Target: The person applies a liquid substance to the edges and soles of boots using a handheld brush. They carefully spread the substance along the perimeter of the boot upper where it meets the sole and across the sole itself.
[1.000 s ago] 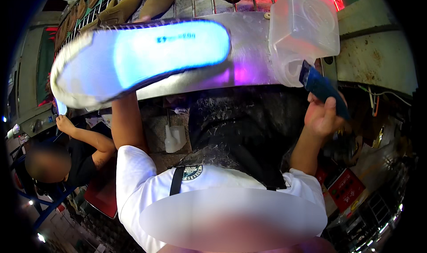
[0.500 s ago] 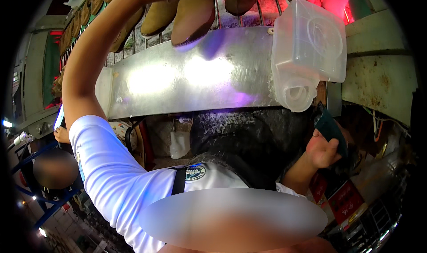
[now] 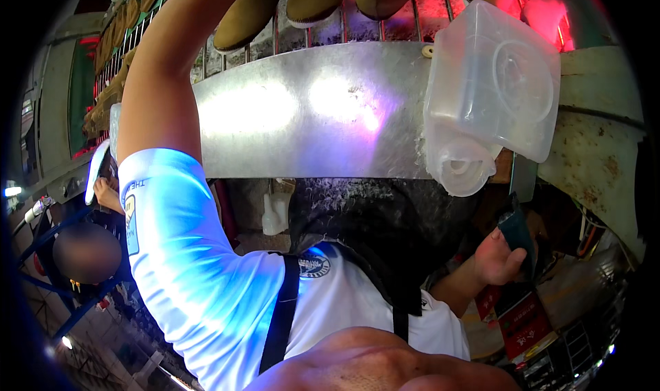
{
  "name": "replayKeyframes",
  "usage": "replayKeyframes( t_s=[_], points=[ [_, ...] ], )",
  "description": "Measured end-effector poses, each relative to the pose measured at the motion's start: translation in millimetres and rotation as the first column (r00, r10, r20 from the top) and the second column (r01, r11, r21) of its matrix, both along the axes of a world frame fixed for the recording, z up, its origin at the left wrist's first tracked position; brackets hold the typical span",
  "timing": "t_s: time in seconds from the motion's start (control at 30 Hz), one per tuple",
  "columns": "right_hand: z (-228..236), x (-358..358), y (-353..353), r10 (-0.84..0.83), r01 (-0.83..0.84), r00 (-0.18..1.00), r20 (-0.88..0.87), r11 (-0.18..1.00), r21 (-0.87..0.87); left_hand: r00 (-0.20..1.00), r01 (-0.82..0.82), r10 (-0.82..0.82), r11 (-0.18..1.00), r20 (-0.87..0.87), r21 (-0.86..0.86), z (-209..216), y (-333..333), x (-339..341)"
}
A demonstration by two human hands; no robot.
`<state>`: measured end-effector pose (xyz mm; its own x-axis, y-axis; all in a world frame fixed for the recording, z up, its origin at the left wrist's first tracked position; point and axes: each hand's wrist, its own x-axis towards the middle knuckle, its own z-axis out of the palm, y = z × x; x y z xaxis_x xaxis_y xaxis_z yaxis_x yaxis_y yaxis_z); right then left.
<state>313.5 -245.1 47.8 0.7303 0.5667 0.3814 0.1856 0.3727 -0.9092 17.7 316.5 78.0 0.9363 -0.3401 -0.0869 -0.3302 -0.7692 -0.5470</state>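
My left arm [image 3: 165, 61] stretches up past the top edge of the view, so my left hand is out of sight. Beside it, tan shoe-shaped pieces [image 3: 317, 3] stand in a row on a rack of metal bars, their rounded toes toward me. At lower right, my right hand [image 3: 496, 262] is closed round a dark teal flat piece [image 3: 517, 231]; its exact kind is not clear. Its thumb lies along the near side of the piece.
A bare metal plate [image 3: 275, 137] lies before me, strongly lit. On its right sits a translucent plastic container [image 3: 474, 82]. A rusty pale green panel [image 3: 598, 143] is farther right. Below hangs a white bottle [image 3: 274, 214]. Another person's hand [image 3: 108, 194] is at left.
My left arm has swung upward and its hand has left the view. The large tan piece below it no longer hangs over the plate. My right hand keeps hold of the teal piece, slightly lower.
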Motion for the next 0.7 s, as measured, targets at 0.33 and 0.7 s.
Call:
replayKeyframes(
  t_s=[0.33,0.7],
  points=[
    [10,2,15,0.345,-0.355,0.93,-0.127,0.933,-0.065,0.916,-0.306,0.318,0.948,0.244,-0.087,2,-55,-13],
    [46,10,30,0.632,-0.582,0.742,0.225,0.773,-0.253,0.344,-0.458,0.922,0.329,0.177,-0.825,-69,-336,-74]
  ],
)
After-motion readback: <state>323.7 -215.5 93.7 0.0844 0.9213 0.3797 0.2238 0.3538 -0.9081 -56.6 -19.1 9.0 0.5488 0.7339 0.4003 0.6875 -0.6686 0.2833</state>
